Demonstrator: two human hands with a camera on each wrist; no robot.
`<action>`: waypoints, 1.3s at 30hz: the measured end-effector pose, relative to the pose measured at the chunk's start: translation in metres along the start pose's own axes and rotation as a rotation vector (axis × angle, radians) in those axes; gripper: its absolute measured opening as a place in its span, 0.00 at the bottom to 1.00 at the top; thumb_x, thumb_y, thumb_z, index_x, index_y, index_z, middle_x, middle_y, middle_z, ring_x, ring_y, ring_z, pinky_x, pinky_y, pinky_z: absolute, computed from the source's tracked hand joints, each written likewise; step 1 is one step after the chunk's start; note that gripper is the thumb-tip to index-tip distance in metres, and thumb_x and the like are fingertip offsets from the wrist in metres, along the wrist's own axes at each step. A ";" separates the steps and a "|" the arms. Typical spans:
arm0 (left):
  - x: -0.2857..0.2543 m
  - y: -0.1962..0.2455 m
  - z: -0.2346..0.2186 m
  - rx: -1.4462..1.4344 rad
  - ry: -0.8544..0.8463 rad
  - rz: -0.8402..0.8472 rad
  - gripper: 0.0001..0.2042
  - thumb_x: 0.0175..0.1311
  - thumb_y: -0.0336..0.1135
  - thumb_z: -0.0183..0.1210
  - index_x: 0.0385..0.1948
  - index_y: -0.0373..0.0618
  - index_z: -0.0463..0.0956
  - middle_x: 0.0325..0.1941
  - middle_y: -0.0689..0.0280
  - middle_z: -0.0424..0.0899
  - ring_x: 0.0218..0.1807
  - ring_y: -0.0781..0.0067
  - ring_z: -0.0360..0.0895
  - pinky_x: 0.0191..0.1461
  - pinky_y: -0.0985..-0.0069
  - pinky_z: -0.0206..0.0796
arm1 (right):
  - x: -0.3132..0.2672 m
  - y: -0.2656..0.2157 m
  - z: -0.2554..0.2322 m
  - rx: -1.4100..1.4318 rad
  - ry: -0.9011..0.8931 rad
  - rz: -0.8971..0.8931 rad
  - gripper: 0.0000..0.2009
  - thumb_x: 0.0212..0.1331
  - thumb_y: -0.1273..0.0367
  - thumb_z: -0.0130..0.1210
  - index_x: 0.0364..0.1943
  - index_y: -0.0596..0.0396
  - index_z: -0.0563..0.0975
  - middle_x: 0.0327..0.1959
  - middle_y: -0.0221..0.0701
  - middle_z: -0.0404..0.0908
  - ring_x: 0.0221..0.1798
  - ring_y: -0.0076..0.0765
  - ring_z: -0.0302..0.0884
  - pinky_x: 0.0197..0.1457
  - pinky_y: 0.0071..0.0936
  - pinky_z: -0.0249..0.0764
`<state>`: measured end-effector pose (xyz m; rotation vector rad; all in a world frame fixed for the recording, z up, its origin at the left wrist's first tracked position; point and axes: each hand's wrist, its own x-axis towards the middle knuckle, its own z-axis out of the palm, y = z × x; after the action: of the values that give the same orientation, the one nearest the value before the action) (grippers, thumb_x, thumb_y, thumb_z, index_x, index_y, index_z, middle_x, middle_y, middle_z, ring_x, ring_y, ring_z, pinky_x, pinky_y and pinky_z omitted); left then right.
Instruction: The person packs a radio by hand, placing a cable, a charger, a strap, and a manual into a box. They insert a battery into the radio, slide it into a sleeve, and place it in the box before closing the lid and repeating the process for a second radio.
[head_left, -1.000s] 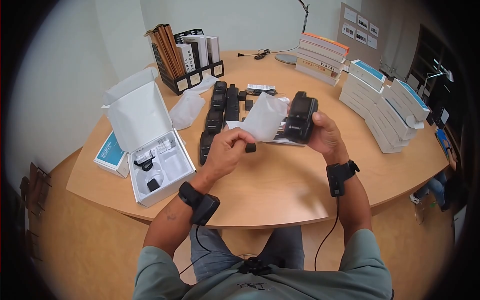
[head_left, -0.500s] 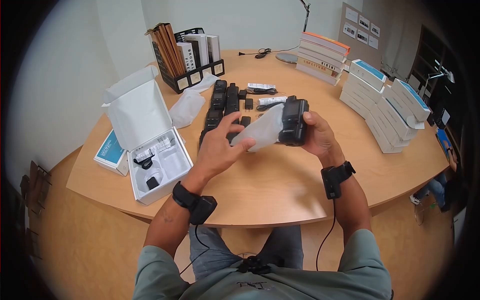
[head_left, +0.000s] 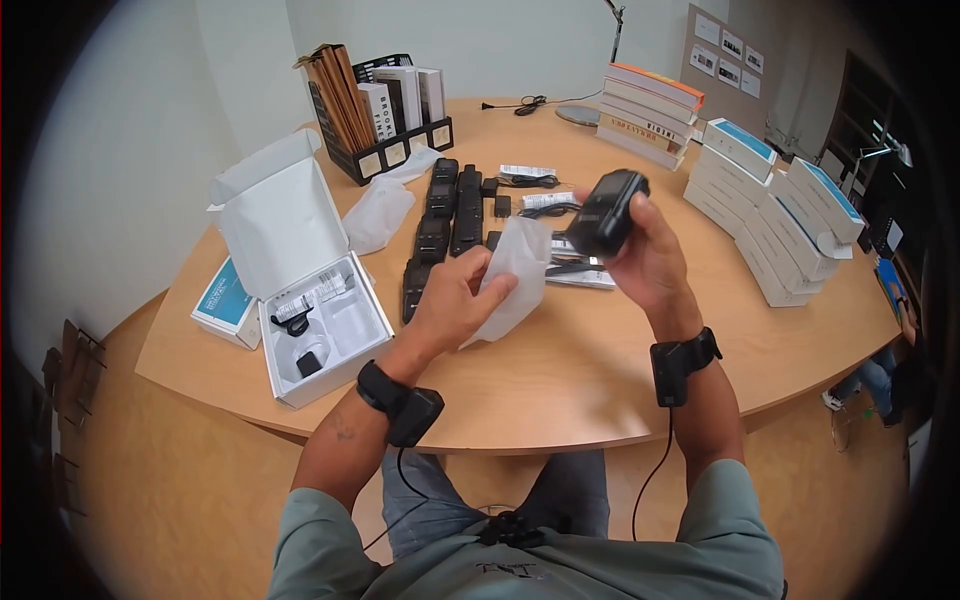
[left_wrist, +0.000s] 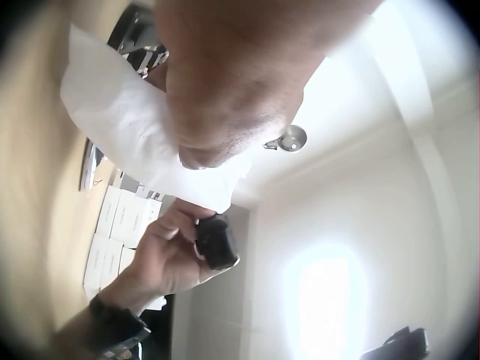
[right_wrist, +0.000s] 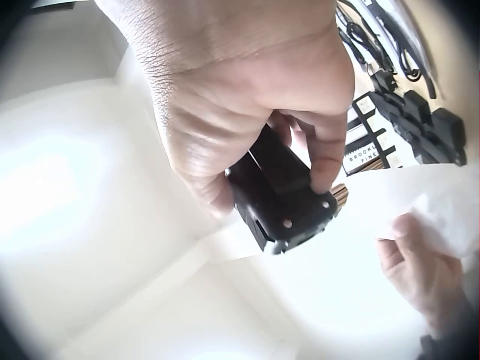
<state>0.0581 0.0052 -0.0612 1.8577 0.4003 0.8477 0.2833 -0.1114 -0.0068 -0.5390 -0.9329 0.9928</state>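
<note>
A translucent white bag (head_left: 520,275) is pinched by my left hand (head_left: 450,302), thumb on its near face, over the middle of the table. To the right, my right hand (head_left: 652,262) grips a black handheld device (head_left: 608,212), raised and tilted, apart from the bag. The right wrist view shows fingers and thumb of my right hand (right_wrist: 247,90) on both sides of the device (right_wrist: 281,191). In the left wrist view the bag (left_wrist: 127,112) hangs from my left hand (left_wrist: 232,90), hiding its fingertips partly.
An open white box (head_left: 330,330) with a cable and adapter stands left, beside a closed box (head_left: 225,308). Black devices (head_left: 434,238) lie in rows at centre, near cables (head_left: 530,180). Another bag (head_left: 378,215), a file rack (head_left: 395,155), stacked books (head_left: 640,125) and white boxes (head_left: 770,235) stand around.
The device has come out of the bag and moved up and right with my right hand, tilting. My left hand has closed on the bag, which now hangs more upright.
</note>
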 end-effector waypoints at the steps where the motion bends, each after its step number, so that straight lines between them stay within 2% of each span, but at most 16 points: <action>1: -0.001 0.001 0.001 0.164 0.035 0.053 0.09 0.66 0.33 0.65 0.39 0.37 0.79 0.35 0.69 0.84 0.34 0.85 0.76 0.38 0.82 0.69 | 0.003 -0.004 0.000 -0.031 0.019 -0.035 0.22 0.69 0.57 0.57 0.57 0.58 0.70 0.51 0.36 0.80 0.51 0.34 0.82 0.58 0.38 0.81; 2: -0.002 0.004 0.003 0.329 0.069 0.108 0.08 0.66 0.33 0.66 0.37 0.37 0.79 0.33 0.69 0.84 0.31 0.86 0.75 0.35 0.82 0.68 | 0.004 -0.007 0.002 -0.031 0.023 -0.040 0.22 0.69 0.57 0.57 0.57 0.58 0.70 0.51 0.36 0.80 0.51 0.34 0.82 0.58 0.38 0.81; 5: -0.008 0.020 0.012 0.412 0.111 0.208 0.08 0.64 0.32 0.67 0.34 0.37 0.79 0.28 0.68 0.83 0.27 0.86 0.73 0.31 0.82 0.66 | 0.005 -0.007 0.015 -0.111 0.038 -0.098 0.23 0.67 0.58 0.59 0.57 0.60 0.69 0.48 0.38 0.80 0.46 0.34 0.84 0.49 0.34 0.85; 7: -0.009 0.018 0.017 0.405 0.112 0.215 0.08 0.63 0.32 0.68 0.33 0.37 0.79 0.27 0.67 0.83 0.27 0.86 0.74 0.31 0.82 0.66 | 0.003 -0.002 0.023 -0.343 0.126 -0.142 0.30 0.64 0.58 0.64 0.61 0.64 0.66 0.46 0.40 0.79 0.44 0.33 0.84 0.40 0.28 0.86; 8: -0.009 0.018 0.019 0.397 0.122 0.218 0.09 0.63 0.32 0.68 0.32 0.38 0.79 0.26 0.66 0.83 0.27 0.86 0.74 0.31 0.81 0.67 | 0.001 0.001 0.026 -0.341 0.132 -0.146 0.30 0.64 0.58 0.64 0.61 0.64 0.66 0.46 0.40 0.79 0.44 0.33 0.84 0.40 0.28 0.86; 10: -0.011 0.020 0.021 0.361 0.127 0.207 0.09 0.62 0.32 0.68 0.32 0.38 0.79 0.26 0.66 0.83 0.28 0.86 0.75 0.31 0.81 0.67 | -0.001 0.004 0.031 -0.420 0.192 -0.146 0.39 0.59 0.55 0.69 0.66 0.66 0.62 0.45 0.40 0.78 0.43 0.30 0.83 0.35 0.26 0.86; 13: -0.013 0.018 0.022 0.324 0.127 0.185 0.09 0.63 0.33 0.69 0.33 0.38 0.79 0.27 0.66 0.84 0.29 0.85 0.77 0.32 0.81 0.68 | 0.000 0.007 0.028 -0.634 0.211 -0.164 0.45 0.55 0.52 0.71 0.69 0.65 0.59 0.45 0.41 0.77 0.43 0.30 0.82 0.36 0.25 0.84; 18: -0.014 0.008 0.020 0.230 0.108 0.208 0.09 0.65 0.34 0.67 0.35 0.39 0.77 0.29 0.67 0.84 0.30 0.85 0.77 0.33 0.81 0.69 | -0.003 0.008 0.029 -0.840 0.208 -0.200 0.46 0.53 0.51 0.73 0.68 0.64 0.61 0.45 0.41 0.79 0.44 0.30 0.81 0.43 0.26 0.81; 22: -0.014 0.004 0.019 0.219 0.050 0.124 0.10 0.66 0.34 0.66 0.35 0.41 0.73 0.30 0.68 0.82 0.32 0.85 0.76 0.35 0.81 0.69 | -0.003 0.010 0.031 -0.959 0.212 -0.244 0.46 0.49 0.51 0.75 0.66 0.64 0.63 0.45 0.41 0.81 0.46 0.33 0.82 0.50 0.29 0.79; 25: -0.014 0.000 0.021 0.226 0.026 0.120 0.11 0.67 0.35 0.66 0.35 0.42 0.71 0.30 0.69 0.80 0.32 0.85 0.75 0.35 0.80 0.69 | -0.002 0.011 0.027 -1.127 0.242 -0.321 0.46 0.48 0.52 0.75 0.66 0.64 0.63 0.46 0.42 0.82 0.47 0.35 0.82 0.50 0.31 0.79; 30: -0.012 0.005 0.024 0.290 0.024 0.136 0.13 0.67 0.35 0.66 0.37 0.42 0.68 0.31 0.70 0.77 0.33 0.84 0.72 0.37 0.79 0.69 | -0.007 0.010 0.041 -1.123 0.211 -0.262 0.42 0.48 0.52 0.75 0.62 0.63 0.66 0.42 0.42 0.84 0.44 0.40 0.85 0.49 0.32 0.80; 33: -0.009 -0.002 0.029 0.163 0.010 0.160 0.15 0.65 0.33 0.67 0.40 0.42 0.67 0.34 0.69 0.75 0.36 0.82 0.72 0.41 0.78 0.69 | -0.007 0.014 0.045 -1.149 0.205 -0.276 0.40 0.49 0.50 0.74 0.58 0.62 0.67 0.39 0.41 0.85 0.42 0.41 0.86 0.47 0.33 0.80; 35: -0.008 0.003 0.031 0.121 0.092 0.183 0.19 0.62 0.40 0.69 0.42 0.41 0.67 0.41 0.57 0.81 0.38 0.72 0.78 0.41 0.71 0.71 | -0.006 0.015 0.045 -1.193 0.215 -0.290 0.39 0.50 0.49 0.73 0.56 0.62 0.68 0.37 0.41 0.85 0.41 0.42 0.86 0.46 0.34 0.81; 36: -0.008 0.007 0.032 0.122 0.093 0.184 0.19 0.62 0.40 0.69 0.42 0.41 0.67 0.41 0.57 0.81 0.38 0.72 0.78 0.41 0.71 0.71 | -0.005 0.014 0.045 -1.205 0.224 -0.251 0.39 0.50 0.47 0.72 0.55 0.63 0.68 0.38 0.42 0.85 0.41 0.42 0.86 0.46 0.34 0.80; 38: -0.009 0.015 0.033 -0.162 0.006 0.022 0.20 0.63 0.33 0.69 0.49 0.41 0.67 0.46 0.63 0.78 0.47 0.79 0.75 0.50 0.75 0.70 | -0.003 0.013 0.042 -1.217 0.235 -0.214 0.40 0.51 0.46 0.71 0.55 0.64 0.67 0.38 0.44 0.84 0.41 0.43 0.86 0.46 0.35 0.80; 39: -0.009 0.015 0.034 -0.162 0.006 0.024 0.20 0.63 0.33 0.69 0.49 0.41 0.67 0.46 0.63 0.78 0.47 0.79 0.75 0.50 0.75 0.70 | -0.002 0.013 0.038 -1.191 0.218 -0.180 0.40 0.51 0.45 0.70 0.54 0.65 0.67 0.39 0.45 0.84 0.42 0.43 0.86 0.45 0.35 0.80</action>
<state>0.0747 -0.0296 -0.0595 1.7136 0.3044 0.8760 0.2438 -0.1076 0.0023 -1.4834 -1.2919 0.1055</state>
